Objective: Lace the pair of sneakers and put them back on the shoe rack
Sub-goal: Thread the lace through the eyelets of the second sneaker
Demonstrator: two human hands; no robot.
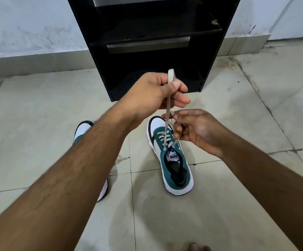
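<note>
— Where's the shoe being laced?

— The green and white sneaker (172, 158) sits on the tiled floor (219, 205), toe pointing toward the black shoe rack (152, 42), just in front of its bottom shelf. Its lace (168, 113) runs crisscross through the eyelets, and both ends come up out of the top pair.

— Who's got the ends?

— The left hand (152, 95) is raised above the toe, thumb and forefinger pinched on one end, which is pulled up taut; a short bit sticks out above the fingers. The right hand (196, 129) is lower, just beside the shoe's tongue, fingers curled in and gripping the other end.

— And the other shoe?

— The second sneaker (83, 131) stands to the left on the same floor, mostly hidden behind the left forearm. I can't tell whether it's laced.

— Anything else?

— A pale wall (29, 29) behind the rack, and toes (199, 248) at the bottom edge.
</note>
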